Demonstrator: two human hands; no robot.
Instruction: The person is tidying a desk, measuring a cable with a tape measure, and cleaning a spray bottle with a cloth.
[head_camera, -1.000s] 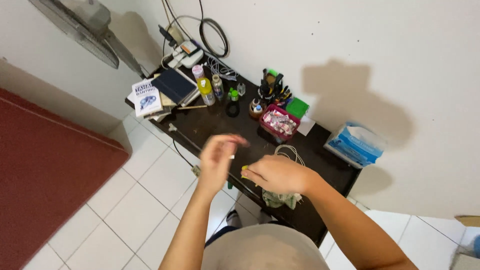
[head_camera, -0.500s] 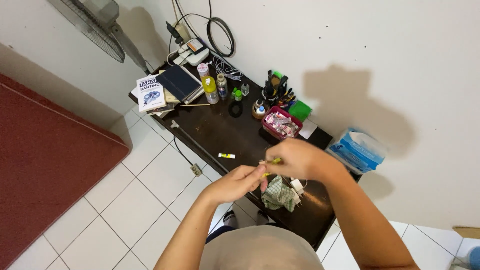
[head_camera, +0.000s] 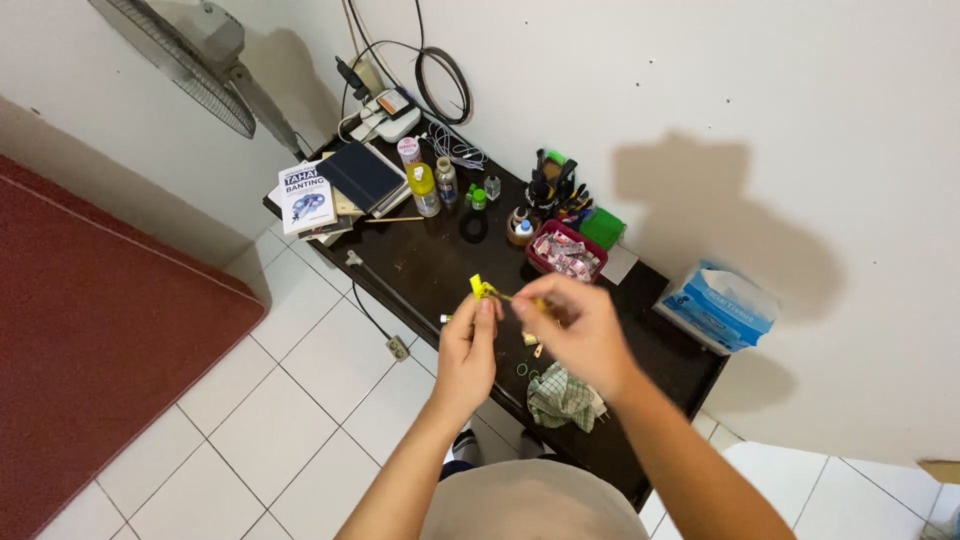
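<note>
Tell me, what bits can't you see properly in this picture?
- Small yellow thing pinched between left hand and right hand: too small to identify in the head view.
- Small white stick: mostly hidden behind the left hand.
- Fan: cut off by the top edge.
- Checked cloth: partly hidden by the right forearm.

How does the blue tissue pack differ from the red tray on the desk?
The blue tissue pack is soft plastic and sits at the desk's far right end; the red tray is a rigid open container nearer the middle. The tissue pack looks larger. The tray is filled with small wrapped items; the pack is closed apart from its top opening. Both rest on the dark desk by the wall, away from either hand.
</note>
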